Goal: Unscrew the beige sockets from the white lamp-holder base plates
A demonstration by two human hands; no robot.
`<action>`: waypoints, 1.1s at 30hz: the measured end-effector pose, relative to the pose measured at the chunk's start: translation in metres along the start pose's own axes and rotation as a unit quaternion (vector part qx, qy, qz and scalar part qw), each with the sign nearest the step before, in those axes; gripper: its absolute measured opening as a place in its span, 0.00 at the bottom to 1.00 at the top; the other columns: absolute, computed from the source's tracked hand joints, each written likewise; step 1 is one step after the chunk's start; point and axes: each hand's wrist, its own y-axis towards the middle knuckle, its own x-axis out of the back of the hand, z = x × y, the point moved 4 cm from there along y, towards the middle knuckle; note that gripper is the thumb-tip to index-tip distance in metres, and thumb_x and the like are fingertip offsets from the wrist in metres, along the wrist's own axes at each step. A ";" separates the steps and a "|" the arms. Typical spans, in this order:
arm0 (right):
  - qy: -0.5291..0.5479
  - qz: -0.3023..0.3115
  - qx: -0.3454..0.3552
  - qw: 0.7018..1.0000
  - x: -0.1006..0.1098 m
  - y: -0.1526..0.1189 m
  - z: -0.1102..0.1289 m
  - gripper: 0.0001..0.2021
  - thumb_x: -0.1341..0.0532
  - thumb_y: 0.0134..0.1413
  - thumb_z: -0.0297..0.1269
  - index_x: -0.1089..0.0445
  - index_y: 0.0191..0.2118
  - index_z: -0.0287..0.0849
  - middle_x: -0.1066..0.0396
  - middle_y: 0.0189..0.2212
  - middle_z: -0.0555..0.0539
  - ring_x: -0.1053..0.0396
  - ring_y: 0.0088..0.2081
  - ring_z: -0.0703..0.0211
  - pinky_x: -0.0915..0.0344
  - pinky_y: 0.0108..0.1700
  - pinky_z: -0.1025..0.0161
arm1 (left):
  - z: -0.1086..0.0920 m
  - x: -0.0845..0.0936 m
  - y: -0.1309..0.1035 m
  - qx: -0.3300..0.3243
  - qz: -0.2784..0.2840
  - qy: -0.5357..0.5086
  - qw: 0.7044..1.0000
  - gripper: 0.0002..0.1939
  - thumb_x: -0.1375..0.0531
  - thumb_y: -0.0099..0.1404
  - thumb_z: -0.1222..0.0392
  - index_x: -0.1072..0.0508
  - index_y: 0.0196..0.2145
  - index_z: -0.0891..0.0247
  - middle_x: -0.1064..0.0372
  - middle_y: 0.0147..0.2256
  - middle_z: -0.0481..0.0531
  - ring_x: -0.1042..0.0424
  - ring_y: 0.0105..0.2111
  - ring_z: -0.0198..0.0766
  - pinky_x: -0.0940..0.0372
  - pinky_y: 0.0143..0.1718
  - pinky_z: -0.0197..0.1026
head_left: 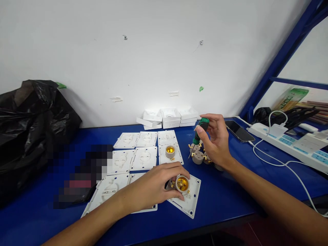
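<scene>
My left hand (164, 182) grips a grey lamp socket (182, 184) with a gold inside, tilted over a white square plate (191, 201) that lies askew near the table's front. In my right hand (215, 136) is a green and black screwdriver (201, 130), its tip pointing down and left. Just below that hand stand several grey sockets (197, 157) with brass tabs, partly hidden by it. Another socket (170, 151) sits on a white plate behind my left hand. More white plates (144, 158) lie in rows to the left, some partly covered by my left arm.
White boxes (171, 118) are stacked against the wall. At right are a phone (239, 131), a power strip (289, 140) and loose white cables (294, 167). A black plastic bag (33, 126) fills the left side of the blue table (217, 201).
</scene>
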 end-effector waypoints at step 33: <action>-0.018 -0.013 -0.002 1.000 0.005 0.004 -0.002 0.10 0.38 0.65 0.36 0.33 0.50 0.48 0.38 0.29 0.53 0.36 0.29 0.62 0.34 0.32 0.60 | 0.003 0.007 -0.005 0.110 -0.042 -0.081 0.990 0.19 0.32 0.69 0.50 0.28 0.55 0.50 0.29 0.54 0.50 0.31 0.52 0.45 0.33 0.46 0.42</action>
